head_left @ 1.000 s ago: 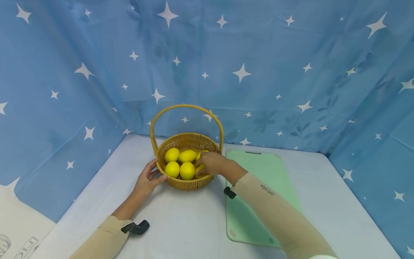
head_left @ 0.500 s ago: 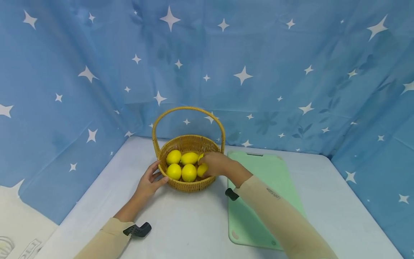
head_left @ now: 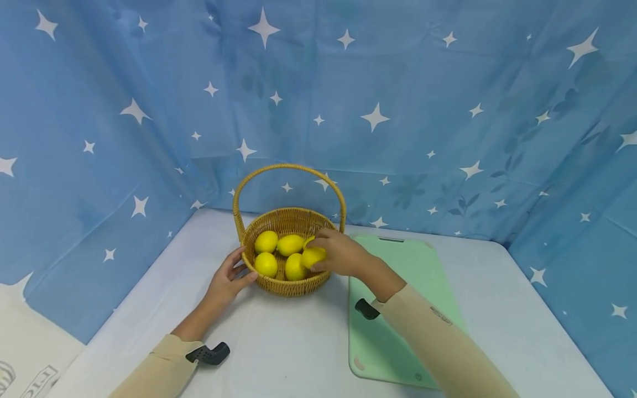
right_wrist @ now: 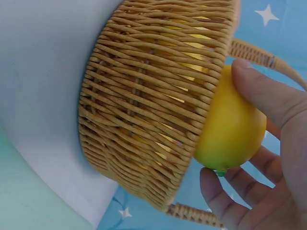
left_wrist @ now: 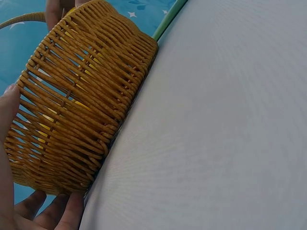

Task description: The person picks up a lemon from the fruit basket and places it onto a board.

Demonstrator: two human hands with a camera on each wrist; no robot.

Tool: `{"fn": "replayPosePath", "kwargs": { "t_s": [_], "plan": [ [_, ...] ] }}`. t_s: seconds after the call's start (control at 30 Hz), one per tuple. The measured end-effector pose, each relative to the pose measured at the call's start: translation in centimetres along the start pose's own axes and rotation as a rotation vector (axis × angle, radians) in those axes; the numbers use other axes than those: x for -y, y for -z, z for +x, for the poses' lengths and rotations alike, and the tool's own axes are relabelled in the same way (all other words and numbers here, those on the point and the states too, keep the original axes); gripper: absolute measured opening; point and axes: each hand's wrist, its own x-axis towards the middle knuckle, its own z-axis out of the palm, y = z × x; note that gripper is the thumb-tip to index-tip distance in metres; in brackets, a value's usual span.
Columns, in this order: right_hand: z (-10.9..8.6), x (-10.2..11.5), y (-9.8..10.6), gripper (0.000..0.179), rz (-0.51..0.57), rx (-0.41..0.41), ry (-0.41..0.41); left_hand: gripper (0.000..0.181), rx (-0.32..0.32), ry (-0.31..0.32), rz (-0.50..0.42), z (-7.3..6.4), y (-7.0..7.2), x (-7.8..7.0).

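Note:
A wicker basket (head_left: 286, 288) with a tall arched handle (head_left: 288, 165) stands on the white table, holding several yellow lemons (head_left: 290, 245). My right hand (head_left: 343, 253) grips one lemon (right_wrist: 232, 124) at the basket's right rim. In the right wrist view this lemon sits partly above the rim, its green tip showing, with my thumb on one side and fingers on the other. My left hand (head_left: 224, 282) holds the basket's left side. Its thumb touches the rim and its fingers (left_wrist: 71, 213) bend against the wicker in the left wrist view. Another lemon is partly hidden behind the right hand.
A green cutting board (head_left: 385, 337) lies right of the basket, partly beneath the right forearm. Blue curtains (head_left: 318, 83) with white stars stand behind and beside the white table (head_left: 278, 342).
My right hand has drawn the front right lemon upward from among the others to the rim. The lemon beside it has turned slightly. My left hand stays on the basket.

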Motion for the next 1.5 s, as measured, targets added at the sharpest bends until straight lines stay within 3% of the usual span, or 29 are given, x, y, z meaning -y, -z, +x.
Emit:
{"fn": "replayPosePath", "kwargs": {
  "t_s": [0.3, 0.7, 0.9, 1.27, 1.5],
  "plan": [
    [-2.9, -0.8, 1.3, 0.050, 0.029, -0.137, 0.010, 0.075, -0.002, -0.008, -0.008, -0.1, -0.1, -0.1],
    [-5.7, -5.0, 1.3, 0.045, 0.055, -0.218, -0.020, 0.074, 0.006, -0.040, -0.005, 0.2, 0.1, -0.3],
    [-5.9, -6.8, 0.8, 0.045, 0.084, -0.219, -0.056, 0.074, 0.006, -0.037, -0.009, 0.3, 0.2, -0.3],
    [-5.7, -10.8, -1.0, 0.049, 0.071, -0.161, -0.218, 0.074, 0.006, -0.035, -0.009, 0.3, 0.1, 0.0],
    [-5.9, -12.3, -1.7, 0.052, 0.109, -0.155, -0.272, 0.073, 0.000, -0.027, -0.003, 0.1, 0.0, 0.1]
  ]
}}
